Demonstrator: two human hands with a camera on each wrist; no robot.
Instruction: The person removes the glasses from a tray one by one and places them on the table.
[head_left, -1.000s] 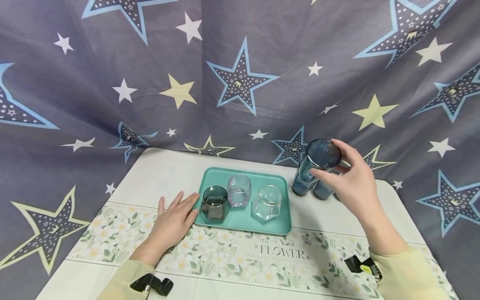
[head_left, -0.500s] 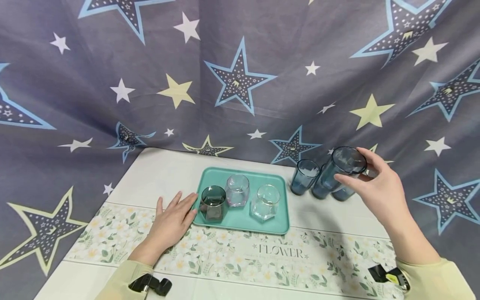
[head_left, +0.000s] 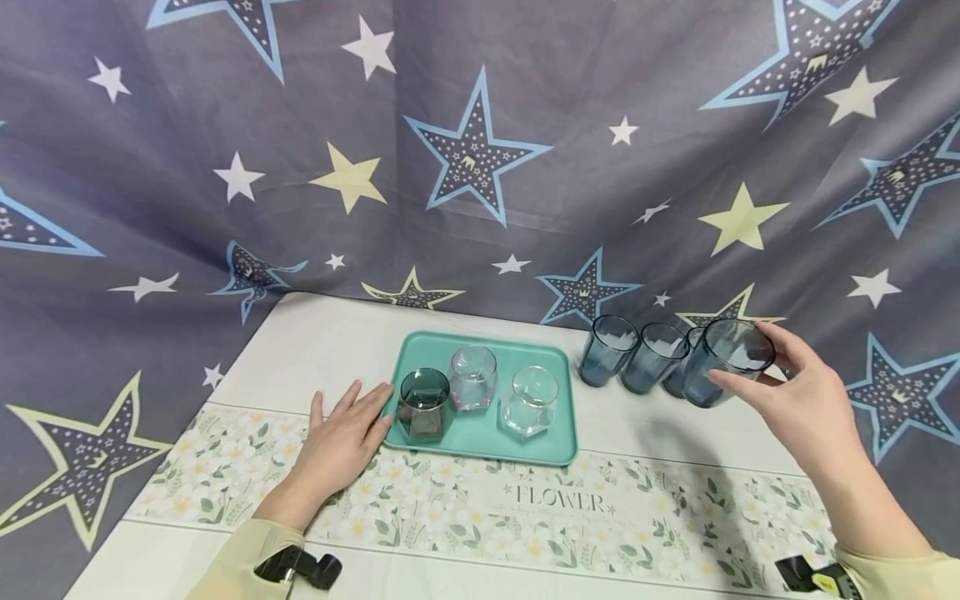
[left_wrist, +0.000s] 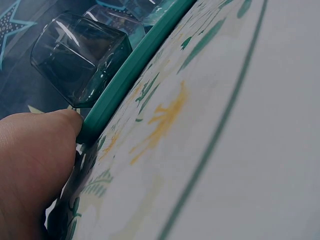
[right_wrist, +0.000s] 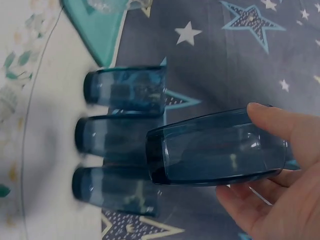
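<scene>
Blue-tinted, tall tapering glass tumbler (right_wrist: 215,150): in the air by the right-hand end of the row, mouth up, tilted; right wrist view shows its base off the table. We cannot tell whether it touches its neighbour.
Right hand (head_left: 813,408): thumb on one side, fingers curled round the other, gripping the tumbler near its rim. The high hold, we judge, leaves the base clear for standing it down among close neighbours.
Row: three matching blue glass tumblers (head_left: 606,354), upright, just beside one another on the white, floral-banded tabletop (head_left: 337,350). Tight spacing probably saves room.
Tray: teal rectangular tray (head_left: 431,350) with raised rim, near the row but apart; the rim likely stops things sliding off.
Left hand (head_left: 341,442): fingers spread and extended, grasping nothing, resting at the tray's left edge. Looks to us like light steadying.
Short glasses: smoky grey faceted glass (head_left: 424,412), pink-tinted faceted glass (head_left: 472,383), clear faceted glass (head_left: 528,412), all upright on the tray. We think the gaps leave finger room.
</scene>
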